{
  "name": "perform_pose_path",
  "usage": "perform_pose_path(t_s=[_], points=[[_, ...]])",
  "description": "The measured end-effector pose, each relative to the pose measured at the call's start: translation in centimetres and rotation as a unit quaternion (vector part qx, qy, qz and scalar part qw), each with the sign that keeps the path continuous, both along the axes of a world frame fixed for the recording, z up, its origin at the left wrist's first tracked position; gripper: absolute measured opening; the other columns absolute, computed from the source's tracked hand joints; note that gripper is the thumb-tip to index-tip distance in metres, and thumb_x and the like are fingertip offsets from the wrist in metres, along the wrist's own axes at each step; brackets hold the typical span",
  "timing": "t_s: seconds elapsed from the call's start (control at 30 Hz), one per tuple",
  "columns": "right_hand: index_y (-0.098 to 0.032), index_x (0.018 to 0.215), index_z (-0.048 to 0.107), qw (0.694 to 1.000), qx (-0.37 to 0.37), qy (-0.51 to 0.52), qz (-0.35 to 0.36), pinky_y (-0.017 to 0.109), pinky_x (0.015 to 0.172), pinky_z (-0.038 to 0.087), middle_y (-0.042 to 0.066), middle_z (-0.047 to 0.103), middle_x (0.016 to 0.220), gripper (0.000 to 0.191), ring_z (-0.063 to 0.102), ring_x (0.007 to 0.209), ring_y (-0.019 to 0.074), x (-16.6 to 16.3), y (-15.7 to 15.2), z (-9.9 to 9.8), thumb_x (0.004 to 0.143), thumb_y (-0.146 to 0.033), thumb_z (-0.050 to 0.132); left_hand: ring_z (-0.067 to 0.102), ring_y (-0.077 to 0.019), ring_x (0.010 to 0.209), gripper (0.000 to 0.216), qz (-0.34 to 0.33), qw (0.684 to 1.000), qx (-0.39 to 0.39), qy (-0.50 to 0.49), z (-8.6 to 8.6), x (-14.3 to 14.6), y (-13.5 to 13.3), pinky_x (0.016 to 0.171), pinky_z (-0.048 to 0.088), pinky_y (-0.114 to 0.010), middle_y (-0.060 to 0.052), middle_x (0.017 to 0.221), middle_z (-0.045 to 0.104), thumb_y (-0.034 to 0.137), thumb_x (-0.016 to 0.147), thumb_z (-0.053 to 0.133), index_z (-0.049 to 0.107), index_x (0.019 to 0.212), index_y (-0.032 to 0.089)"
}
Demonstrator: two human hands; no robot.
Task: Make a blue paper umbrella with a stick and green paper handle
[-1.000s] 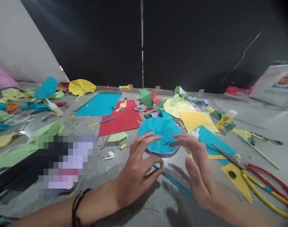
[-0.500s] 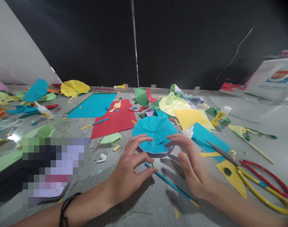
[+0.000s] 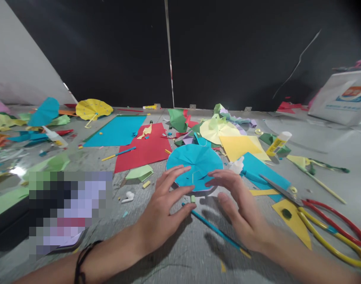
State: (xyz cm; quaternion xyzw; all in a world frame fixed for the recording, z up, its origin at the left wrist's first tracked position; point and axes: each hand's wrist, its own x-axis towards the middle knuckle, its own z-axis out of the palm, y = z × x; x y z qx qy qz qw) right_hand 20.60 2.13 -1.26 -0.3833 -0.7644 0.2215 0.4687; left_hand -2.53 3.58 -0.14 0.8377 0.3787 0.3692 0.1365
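A round blue folded-paper disc lies flat in the middle, with a thin pale slit or strip near its front. My left hand is at its front left, fingers spread, two fingertips over the edge. A small pale green paper roll stands just off the left thumb tip, not gripped. On the other side, my right hand hovers with fingers apart and curved over the disc's right edge, holding nothing. Between the hands lies a thin blue paper stick with a yellow end, partly behind the left thumb.
Scissors with red and yellow handles lie at the right, by blue paper and a glue stick. Red paper and a yellow paper umbrella are behind left. A blurred-out phone-like object is front left. A black panel rises behind.
My left thumb and forefinger have parted from the small green roll, which now stands on the table. My right hand has shifted very slightly left.
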Motion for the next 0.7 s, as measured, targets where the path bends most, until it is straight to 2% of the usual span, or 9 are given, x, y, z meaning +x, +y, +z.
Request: perform_pose_path(t_s=[0.17,0.4,0.53,0.7], points=[[-0.025,0.131,0.051,0.999,0.031,-0.006,-0.011,0.035,0.092,0.061,0.009,0.059,0.127,0.032,0.066,0.117,0.0220,-0.39,0.22,-0.16,0.101,-0.014,0.053,0.054,-0.0350,0.135,0.005,0.016,0.999,-0.013,-0.044,0.07,0.04,0.07,0.111,0.046,-0.059,-0.012,0.141,0.063,0.021,0.093,0.073,0.078,0.095,0.022],[-0.023,0.132,0.050,0.999,0.040,-0.019,-0.005,0.038,0.092,0.061,0.011,0.058,0.128,0.034,0.067,0.112,0.0218,-0.38,0.25,-0.15,0.100,-0.012,0.052,0.054,-0.0337,0.134,0.008,0.011,0.999,-0.008,-0.039,0.03,0.08,0.19,0.109,0.047,-0.056,-0.011,0.141,0.062,0.018,0.093,0.072,0.078,0.097,0.022],[-0.024,0.133,0.049,0.999,0.037,-0.023,0.000,0.039,0.092,0.061,0.011,0.057,0.129,0.036,0.067,0.112,0.0222,-0.31,0.14,-0.17,0.100,-0.010,0.051,0.054,-0.0338,0.133,0.005,0.018,0.999,-0.011,-0.030,0.13,0.05,0.18,0.110,0.046,-0.056,-0.011,0.140,0.062,0.017,0.090,0.074,0.074,0.087,0.021],[-0.024,0.132,0.049,0.999,0.031,-0.026,0.003,0.041,0.092,0.061,0.012,0.057,0.129,0.035,0.068,0.110,0.0225,-0.26,0.18,-0.17,0.100,-0.010,0.052,0.051,-0.0333,0.136,0.014,0.000,1.000,-0.010,0.012,-0.31,0.17,0.39,0.112,0.044,-0.057,-0.011,0.137,0.063,0.012,0.092,0.067,0.073,0.082,0.020]])
